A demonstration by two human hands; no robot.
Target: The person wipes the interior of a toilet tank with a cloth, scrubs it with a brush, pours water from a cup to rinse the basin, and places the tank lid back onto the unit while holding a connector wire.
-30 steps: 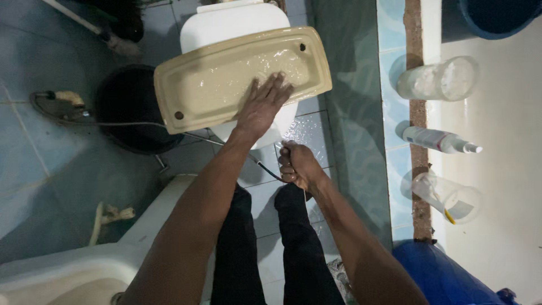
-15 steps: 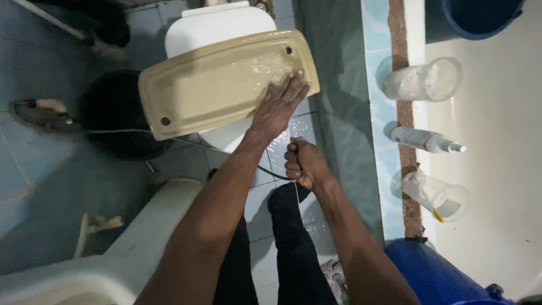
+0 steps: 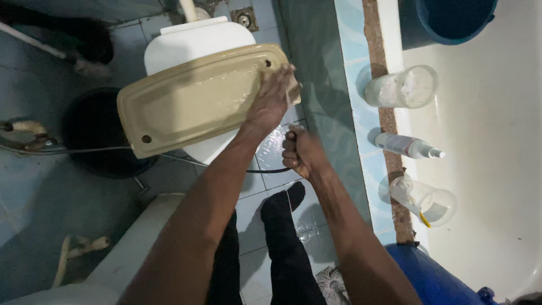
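Observation:
A beige toilet tank lid [image 3: 192,104] lies upside down and wet across a white container [image 3: 195,39]. My left hand [image 3: 272,100] presses flat on the lid's right end, fingers spread near its corner hole. Just below it, my right hand [image 3: 299,152] is closed around a thin black hose [image 3: 265,170], and a thin stream of water rises from it toward the lid's edge. My legs in black trousers [image 3: 282,248] stand on the wet tiled floor beneath.
A black bucket [image 3: 104,141] sits left of the lid. On the tiled ledge to the right stand two clear plastic jars [image 3: 403,87] [image 3: 423,199] and a lying bottle [image 3: 407,146]. A blue barrel [image 3: 435,279] is at bottom right, a white toilet bowl [image 3: 132,245] at bottom left.
My left hand has slid along the lid from its middle to the far right end. My right hand stays closed on the hose, slightly higher.

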